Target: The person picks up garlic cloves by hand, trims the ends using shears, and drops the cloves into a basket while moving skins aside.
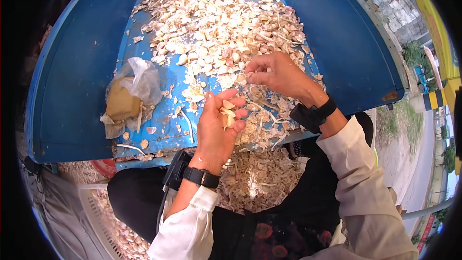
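1. Blue painted metal forms the bed (pixel 72 67) in front of us. A heap of garlic cloves and skins (pixel 221 19) spreads along its flat middle panel. We judge that the heap lies there because both hands can reach the loose pieces without stretching.
2. Our left hand (pixel 216 130) sits palm-up at the near edge of the heap. Its fingers are curled half closed into a cup around a few garlic cloves (pixel 227 113). The upturned palm seems meant to keep them from rolling off.
3. Our right hand (pixel 281 74) hangs palm-down over the heap, just beyond the left. Thumb and fingertips are pinched narrow on a piece of garlic (pixel 250 76) at the heap's surface. We cannot tell whether it is a clove or only skin.
4. A black band wraps each wrist, the left band (pixel 202 177) and the right band (pixel 315 113). Pale sleeves begin just behind them.
5. A crumpled plastic bag (pixel 139 79) lies on the blue panel to the left of the heap, partly covering a yellowish block (pixel 120 103). It is well apart from both hands, and we take it to have been set aside out of their way.
6. Below the bed's near edge, loose skins (pixel 250 183) lie scattered over the dark lap. A white slatted basket (pixel 98 212) at the lower left holds more. Standing under the edge, it seems placed to catch what drops.
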Action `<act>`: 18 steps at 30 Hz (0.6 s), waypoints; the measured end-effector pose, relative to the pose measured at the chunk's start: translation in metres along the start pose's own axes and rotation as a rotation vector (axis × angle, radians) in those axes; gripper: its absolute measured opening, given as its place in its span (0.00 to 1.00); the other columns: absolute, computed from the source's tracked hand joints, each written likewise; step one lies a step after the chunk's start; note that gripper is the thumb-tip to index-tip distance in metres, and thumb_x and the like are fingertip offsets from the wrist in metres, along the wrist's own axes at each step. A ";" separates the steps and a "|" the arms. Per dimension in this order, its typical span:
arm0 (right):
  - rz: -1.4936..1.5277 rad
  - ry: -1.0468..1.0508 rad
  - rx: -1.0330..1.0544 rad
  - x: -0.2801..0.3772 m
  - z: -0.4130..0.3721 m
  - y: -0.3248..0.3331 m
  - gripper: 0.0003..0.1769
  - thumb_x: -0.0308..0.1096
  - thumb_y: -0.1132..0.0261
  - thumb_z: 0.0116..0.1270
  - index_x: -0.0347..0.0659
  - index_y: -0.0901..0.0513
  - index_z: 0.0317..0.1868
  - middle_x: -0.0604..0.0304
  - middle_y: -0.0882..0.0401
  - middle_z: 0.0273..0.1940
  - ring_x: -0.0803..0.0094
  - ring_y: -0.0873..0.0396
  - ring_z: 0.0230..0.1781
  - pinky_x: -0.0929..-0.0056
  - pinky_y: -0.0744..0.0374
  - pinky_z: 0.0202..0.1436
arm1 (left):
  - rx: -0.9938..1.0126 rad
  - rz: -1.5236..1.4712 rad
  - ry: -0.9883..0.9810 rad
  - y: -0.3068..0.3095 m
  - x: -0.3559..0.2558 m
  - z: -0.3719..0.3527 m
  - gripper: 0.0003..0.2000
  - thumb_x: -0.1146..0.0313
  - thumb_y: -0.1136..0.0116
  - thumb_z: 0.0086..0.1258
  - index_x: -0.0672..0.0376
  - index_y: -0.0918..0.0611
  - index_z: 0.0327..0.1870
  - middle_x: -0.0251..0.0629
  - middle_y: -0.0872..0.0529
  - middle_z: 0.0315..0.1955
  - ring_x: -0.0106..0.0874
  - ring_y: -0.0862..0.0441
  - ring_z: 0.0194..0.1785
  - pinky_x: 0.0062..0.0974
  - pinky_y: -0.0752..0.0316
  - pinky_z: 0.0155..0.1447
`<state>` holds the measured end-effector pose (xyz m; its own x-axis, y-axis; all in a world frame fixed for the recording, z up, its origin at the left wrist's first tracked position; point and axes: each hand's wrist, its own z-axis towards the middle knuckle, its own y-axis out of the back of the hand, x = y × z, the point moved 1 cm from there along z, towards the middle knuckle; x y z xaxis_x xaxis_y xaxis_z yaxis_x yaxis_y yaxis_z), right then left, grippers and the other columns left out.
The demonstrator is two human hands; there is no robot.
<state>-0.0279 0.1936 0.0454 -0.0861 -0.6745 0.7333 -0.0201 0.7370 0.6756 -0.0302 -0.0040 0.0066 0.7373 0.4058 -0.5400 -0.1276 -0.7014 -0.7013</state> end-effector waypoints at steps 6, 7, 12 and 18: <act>0.280 0.082 -0.006 0.038 -0.012 -0.021 0.10 0.31 0.31 0.60 0.35 0.15 0.40 0.58 0.18 0.29 0.75 0.22 0.30 0.73 0.23 0.35 | 0.026 -0.005 -0.016 0.002 0.004 0.002 0.22 0.50 0.64 0.81 0.59 0.25 0.55 0.35 0.19 0.41 0.25 0.24 0.37 0.20 0.30 0.36; 0.291 0.068 -0.054 0.039 -0.014 -0.024 0.09 0.31 0.31 0.60 0.35 0.15 0.39 0.59 0.18 0.29 0.75 0.21 0.30 0.73 0.23 0.36 | 0.061 -0.006 -0.073 0.001 0.003 0.001 0.19 0.52 0.61 0.81 0.59 0.24 0.54 0.34 0.19 0.40 0.24 0.24 0.37 0.19 0.30 0.35; 0.045 0.273 -0.364 0.040 -0.023 -0.048 0.07 0.30 0.32 0.61 0.35 0.14 0.38 0.55 0.17 0.30 0.71 0.18 0.25 0.73 0.21 0.31 | 0.151 -0.071 -0.204 0.000 0.009 0.002 0.13 0.61 0.52 0.80 0.61 0.22 0.51 0.31 0.21 0.35 0.19 0.25 0.35 0.16 0.33 0.30; 0.799 -0.177 -0.332 0.044 -0.029 -0.083 0.09 0.32 0.33 0.67 0.34 0.17 0.31 0.63 0.21 0.26 0.80 0.26 0.20 0.80 0.30 0.23 | 0.111 -0.135 -0.298 0.006 0.021 0.001 0.13 0.61 0.46 0.77 0.63 0.20 0.48 0.29 0.24 0.27 0.16 0.31 0.26 0.12 0.38 0.23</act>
<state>-0.0009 0.1009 0.0238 -0.1046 0.0740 0.9918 0.4004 0.9160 -0.0261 -0.0160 0.0006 -0.0097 0.5287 0.6552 -0.5396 -0.1254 -0.5685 -0.8131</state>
